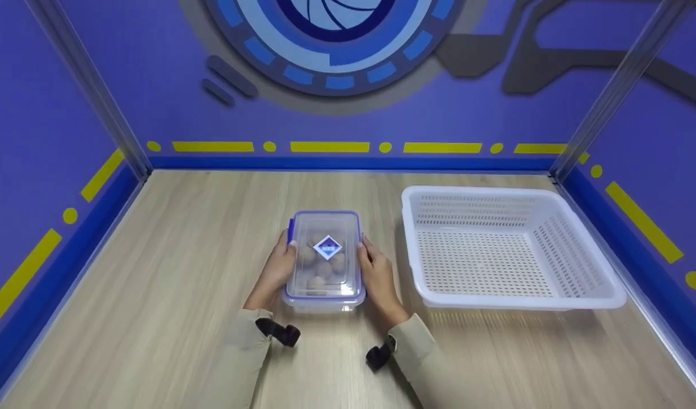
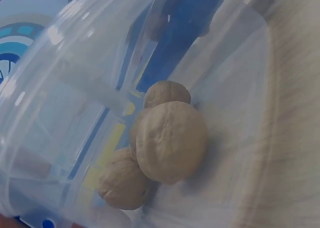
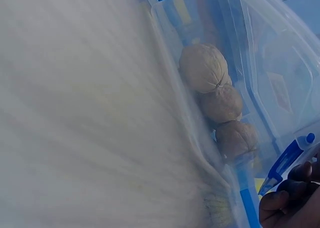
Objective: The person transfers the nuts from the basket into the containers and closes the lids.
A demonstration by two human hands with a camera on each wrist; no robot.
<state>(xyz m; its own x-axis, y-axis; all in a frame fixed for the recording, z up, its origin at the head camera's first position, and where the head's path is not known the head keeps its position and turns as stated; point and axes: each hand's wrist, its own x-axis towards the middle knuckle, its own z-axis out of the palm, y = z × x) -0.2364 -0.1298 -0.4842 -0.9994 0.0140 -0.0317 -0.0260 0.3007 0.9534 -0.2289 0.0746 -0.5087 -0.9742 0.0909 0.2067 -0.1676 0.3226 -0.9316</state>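
A clear plastic food container (image 1: 343,227) with a blue-edged lid stands between my hands on the table, a diamond-shaped label (image 1: 327,247) on its top. My left hand (image 1: 279,266) grips its left side, thumb at the lid's edge, near a blue latch (image 1: 290,230). On the opposite side my right hand (image 1: 378,276) holds it, thumb along the rim. Several walnuts (image 2: 171,142) lie inside, seen through the wall in the left wrist view. In the right wrist view, walnuts (image 3: 202,68) also show, and curled fingers (image 3: 275,202) are beside a blue latch (image 3: 285,167).
A white perforated plastic basket (image 1: 524,301) stands on the table to the right of the container. Blue panels (image 1: 348,128) with yellow markings enclose the wooden table (image 1: 189,255) at the back and both sides.
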